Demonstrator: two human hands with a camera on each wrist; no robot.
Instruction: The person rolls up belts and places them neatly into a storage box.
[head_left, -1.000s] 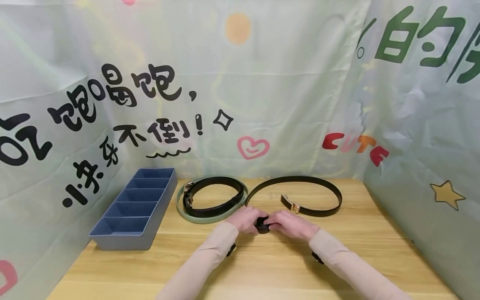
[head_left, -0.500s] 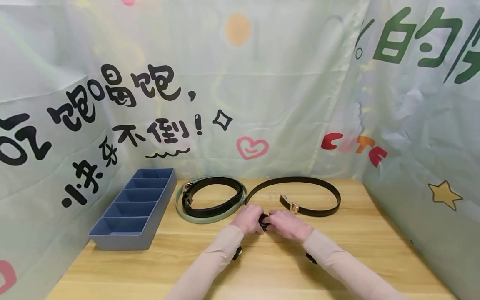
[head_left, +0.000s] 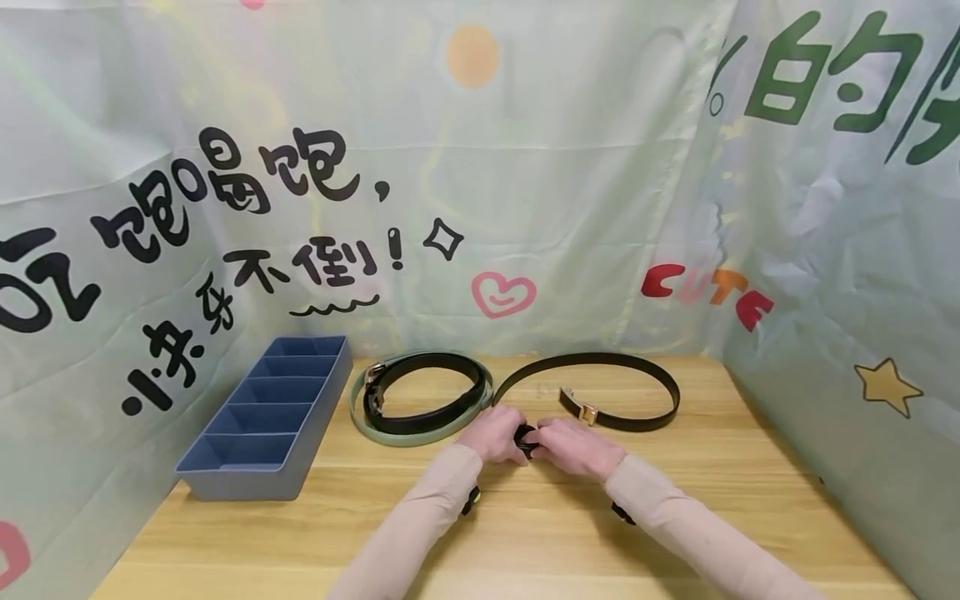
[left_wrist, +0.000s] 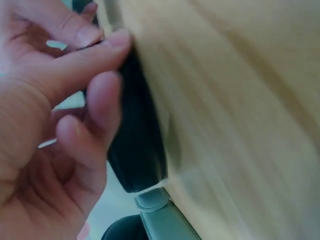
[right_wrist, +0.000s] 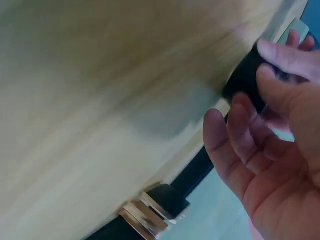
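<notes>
A black belt [head_left: 621, 360] with a gold buckle [head_left: 588, 414] curves across the back right of the table. Between the two hands is a small tight roll of black belt [head_left: 527, 442], whose join to the long curve is hidden behind the left hand. My left hand [head_left: 493, 436] holds the roll's left side with curled fingers. From the other side my right hand [head_left: 579, 448] pinches it between thumb and fingertips, as the right wrist view shows on the black roll [right_wrist: 245, 82]. In the left wrist view a black strap [left_wrist: 137, 130] stands on edge beside the fingers.
Left of the hands lie a coiled black belt [head_left: 420, 425] and a pale green belt [head_left: 397, 442] around it. Farther left stands a blue-grey box [head_left: 296, 467] with several compartments. Printed cloth [head_left: 570, 208] walls the table [head_left: 525, 542] at the back and sides.
Both hands have drawn slightly closer around the roll, the right one shifting left. The roll now shows less between them and sits a little farther back. The other belts stay put.
</notes>
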